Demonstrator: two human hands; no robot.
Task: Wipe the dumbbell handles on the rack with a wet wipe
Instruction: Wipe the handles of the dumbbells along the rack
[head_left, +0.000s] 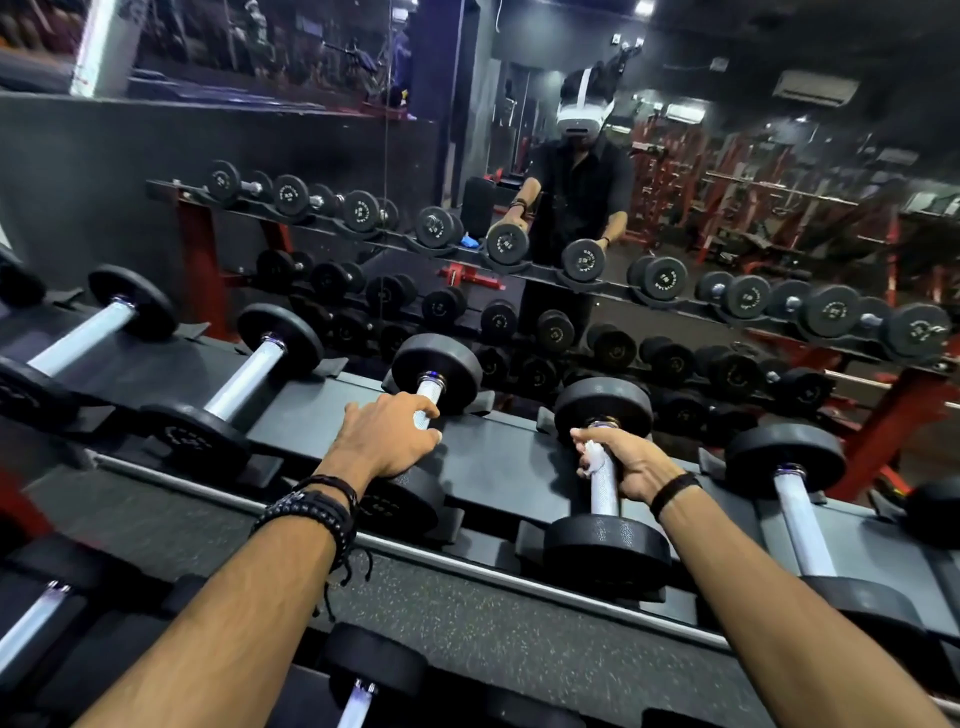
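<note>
The right hand (631, 462) grips the wet wipe (592, 457) around one dumbbell handle (603, 486) on the rack (498, 462), the left hand (387, 434) grips the neighbouring handle (430, 396), and which other handles are already wiped cannot be told.

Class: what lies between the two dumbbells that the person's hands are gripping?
In the head view, only bare grey rack shelf lies between the left-hand dumbbell and the right-hand dumbbell.
</note>
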